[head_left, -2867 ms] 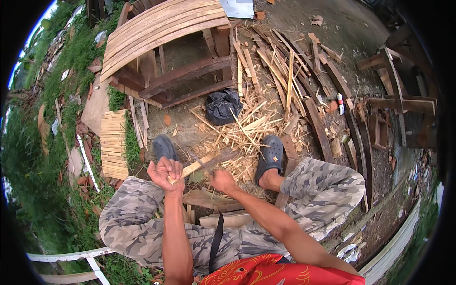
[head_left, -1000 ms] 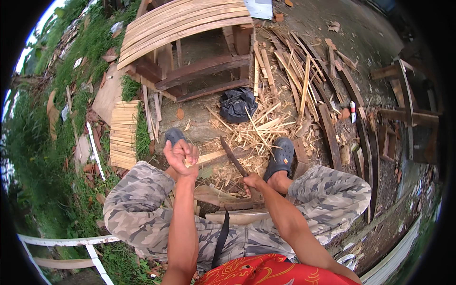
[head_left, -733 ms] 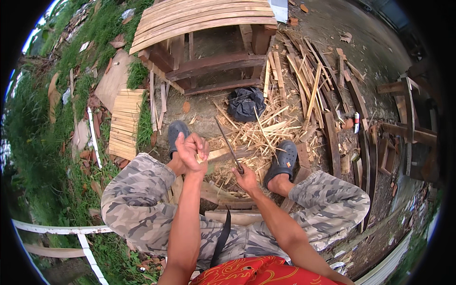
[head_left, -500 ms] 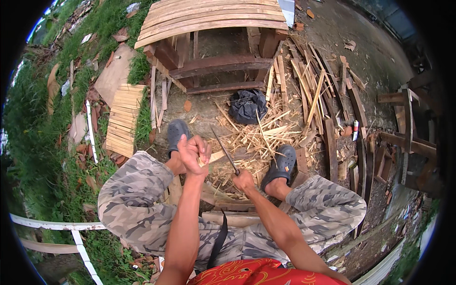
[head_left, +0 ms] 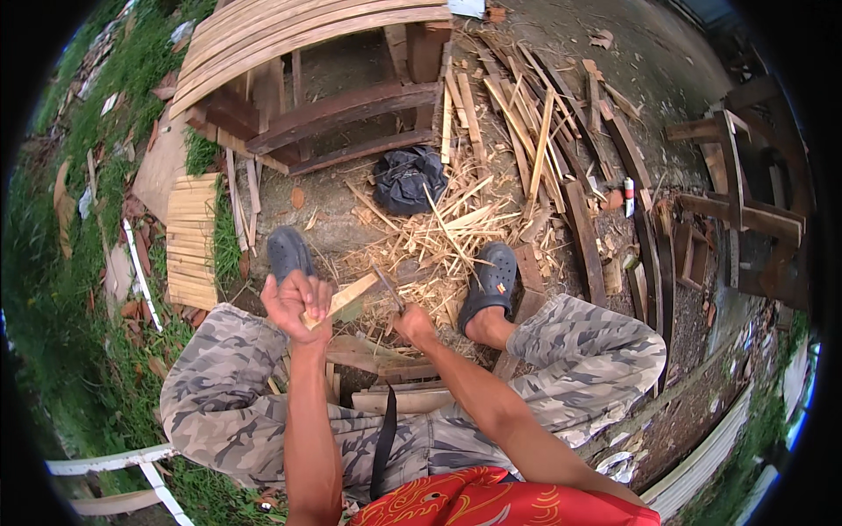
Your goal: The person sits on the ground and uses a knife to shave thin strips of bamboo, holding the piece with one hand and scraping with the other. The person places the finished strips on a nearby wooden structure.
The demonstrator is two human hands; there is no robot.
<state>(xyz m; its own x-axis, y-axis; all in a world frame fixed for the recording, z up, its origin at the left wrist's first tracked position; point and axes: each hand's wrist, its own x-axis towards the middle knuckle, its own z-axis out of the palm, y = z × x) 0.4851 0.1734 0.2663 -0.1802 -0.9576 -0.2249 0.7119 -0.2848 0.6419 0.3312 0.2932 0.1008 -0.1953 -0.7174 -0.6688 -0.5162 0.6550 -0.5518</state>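
Observation:
My left hand [head_left: 296, 307] is closed around one end of a pale, flat bamboo or wood strip [head_left: 353, 293], which points up and to the right. In my right hand [head_left: 414, 325] is the handle of a long, narrow knife [head_left: 388, 287], its dark blade tilted up and left. The blade's tip appears beside the strip's far end; whether the two touch I cannot tell. Both hands are over the ground between my feet, above a heap of pale shavings and split sticks [head_left: 447, 232].
A slatted bench [head_left: 351, 118] on a dark wooden frame stands ahead, with a crumpled black plastic bag [head_left: 410, 181] near it. Long planks [head_left: 586, 241] lie to the right, by a marker-like tube [head_left: 629, 197]. A slatted panel [head_left: 191, 241] rests on the left grass.
The knife has swung toward the strip and looks shorter from this angle. More of the strip shows beyond my left hand. The whole view has shifted, moving the scene leftward.

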